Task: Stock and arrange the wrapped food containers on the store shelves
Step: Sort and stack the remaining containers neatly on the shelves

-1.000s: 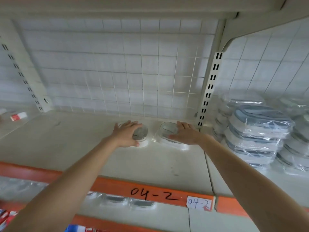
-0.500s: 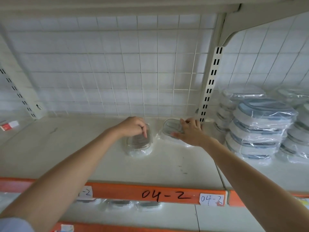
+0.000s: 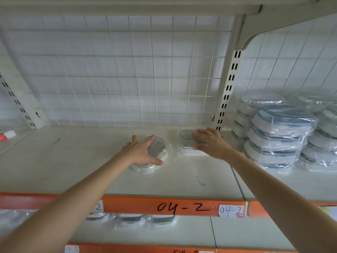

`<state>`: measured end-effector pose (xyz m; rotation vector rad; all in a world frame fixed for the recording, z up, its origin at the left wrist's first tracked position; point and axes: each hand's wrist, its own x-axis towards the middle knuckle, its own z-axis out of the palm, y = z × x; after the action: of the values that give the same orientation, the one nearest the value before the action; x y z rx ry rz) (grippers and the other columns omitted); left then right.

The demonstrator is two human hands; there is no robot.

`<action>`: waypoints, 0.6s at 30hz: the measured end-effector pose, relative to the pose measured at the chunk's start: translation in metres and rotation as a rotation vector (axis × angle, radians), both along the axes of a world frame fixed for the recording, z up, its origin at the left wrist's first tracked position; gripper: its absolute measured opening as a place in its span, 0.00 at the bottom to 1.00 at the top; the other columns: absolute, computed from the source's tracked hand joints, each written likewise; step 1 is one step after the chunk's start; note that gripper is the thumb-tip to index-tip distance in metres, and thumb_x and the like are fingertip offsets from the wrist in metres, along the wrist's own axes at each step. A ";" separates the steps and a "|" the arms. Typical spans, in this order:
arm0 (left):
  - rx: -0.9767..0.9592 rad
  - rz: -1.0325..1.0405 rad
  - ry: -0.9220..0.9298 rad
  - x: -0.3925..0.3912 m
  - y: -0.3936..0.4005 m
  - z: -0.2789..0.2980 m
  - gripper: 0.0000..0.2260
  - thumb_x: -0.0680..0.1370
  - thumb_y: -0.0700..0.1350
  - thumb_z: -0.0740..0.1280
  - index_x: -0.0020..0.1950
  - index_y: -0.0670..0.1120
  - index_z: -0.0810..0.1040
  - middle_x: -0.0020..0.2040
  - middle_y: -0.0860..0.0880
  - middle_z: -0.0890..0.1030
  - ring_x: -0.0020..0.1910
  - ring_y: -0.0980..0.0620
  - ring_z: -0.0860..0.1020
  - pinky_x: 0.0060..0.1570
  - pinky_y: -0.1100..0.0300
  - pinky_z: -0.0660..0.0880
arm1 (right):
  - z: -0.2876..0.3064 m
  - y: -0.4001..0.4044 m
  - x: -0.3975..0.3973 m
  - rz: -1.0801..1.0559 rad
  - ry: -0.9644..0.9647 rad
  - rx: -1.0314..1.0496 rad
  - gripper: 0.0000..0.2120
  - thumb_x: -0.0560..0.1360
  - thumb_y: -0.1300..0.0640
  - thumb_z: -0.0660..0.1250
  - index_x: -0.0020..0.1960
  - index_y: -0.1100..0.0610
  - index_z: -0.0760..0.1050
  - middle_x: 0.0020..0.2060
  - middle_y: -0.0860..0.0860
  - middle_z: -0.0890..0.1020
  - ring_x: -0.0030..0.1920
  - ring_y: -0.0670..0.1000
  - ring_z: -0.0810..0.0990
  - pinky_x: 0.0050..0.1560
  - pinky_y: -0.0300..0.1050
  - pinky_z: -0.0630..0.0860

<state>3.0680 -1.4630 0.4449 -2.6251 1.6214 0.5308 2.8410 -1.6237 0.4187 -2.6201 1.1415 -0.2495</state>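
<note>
Resting, apparently, left hand [image 3: 141,152] and right hand [image 3: 209,143] on wrapped containers [image 3: 186,141].

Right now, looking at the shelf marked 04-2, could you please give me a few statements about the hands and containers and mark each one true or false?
1. The left hand lies with spread fingers on a round wrapped container. True.
2. The right hand is lifting its container clear of the shelf. False: the oblong wrapped container sits on the shelf near the back grid.
3. The two containers under the hands are stacked. False: they sit side by side, apart.
4. Stacks of wrapped containers stand in the next bay to the right. True.
5. The orange shelf edge bears handwritten "04-2". True.
</note>
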 end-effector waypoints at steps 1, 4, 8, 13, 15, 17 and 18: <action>0.017 -0.008 0.021 0.001 0.000 0.003 0.49 0.64 0.69 0.70 0.75 0.65 0.42 0.73 0.38 0.52 0.69 0.36 0.64 0.67 0.48 0.65 | -0.002 0.002 -0.001 -0.017 -0.001 -0.038 0.26 0.76 0.40 0.60 0.73 0.41 0.60 0.74 0.44 0.59 0.74 0.52 0.51 0.72 0.52 0.50; 0.025 0.018 0.066 0.006 -0.003 0.009 0.48 0.66 0.66 0.71 0.75 0.64 0.43 0.75 0.37 0.49 0.72 0.37 0.61 0.69 0.49 0.63 | 0.001 0.007 -0.003 -0.044 -0.010 -0.066 0.26 0.77 0.43 0.61 0.73 0.43 0.61 0.73 0.49 0.58 0.73 0.54 0.53 0.71 0.55 0.54; -0.038 0.084 -0.041 -0.005 -0.012 0.011 0.44 0.68 0.76 0.55 0.76 0.51 0.55 0.72 0.39 0.57 0.61 0.38 0.74 0.53 0.56 0.76 | 0.023 0.025 0.003 0.023 -0.190 -0.123 0.25 0.74 0.48 0.67 0.69 0.54 0.68 0.61 0.53 0.69 0.63 0.52 0.68 0.65 0.46 0.66; -0.200 0.062 0.022 -0.025 -0.034 0.034 0.32 0.76 0.68 0.50 0.35 0.43 0.76 0.26 0.46 0.80 0.23 0.49 0.79 0.27 0.64 0.72 | 0.029 0.069 0.033 0.078 -0.044 0.149 0.36 0.71 0.35 0.64 0.70 0.56 0.66 0.61 0.54 0.70 0.60 0.55 0.72 0.62 0.50 0.69; -0.195 0.001 -0.115 -0.023 -0.039 0.038 0.27 0.77 0.59 0.53 0.27 0.43 0.77 0.18 0.51 0.75 0.24 0.53 0.77 0.29 0.65 0.68 | 0.023 0.084 0.046 0.052 0.090 0.033 0.40 0.68 0.29 0.62 0.66 0.59 0.65 0.61 0.56 0.69 0.62 0.57 0.67 0.63 0.50 0.66; -0.208 -0.004 -0.144 -0.017 -0.040 0.035 0.24 0.76 0.54 0.56 0.26 0.43 0.77 0.19 0.52 0.76 0.24 0.54 0.76 0.31 0.65 0.67 | 0.021 0.095 0.055 0.067 0.178 -0.067 0.43 0.66 0.28 0.63 0.66 0.60 0.63 0.62 0.57 0.69 0.64 0.58 0.65 0.64 0.52 0.65; -0.228 0.010 -0.117 -0.012 -0.041 0.032 0.21 0.75 0.53 0.57 0.29 0.43 0.79 0.22 0.51 0.79 0.26 0.54 0.77 0.33 0.64 0.69 | 0.022 0.096 0.056 0.080 0.191 -0.067 0.43 0.66 0.29 0.65 0.66 0.60 0.62 0.62 0.57 0.68 0.64 0.58 0.65 0.65 0.52 0.65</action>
<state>3.0561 -1.5038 0.4774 -2.7615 1.7275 0.1975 2.8973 -1.5276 0.4409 -2.7903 1.1007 -0.0213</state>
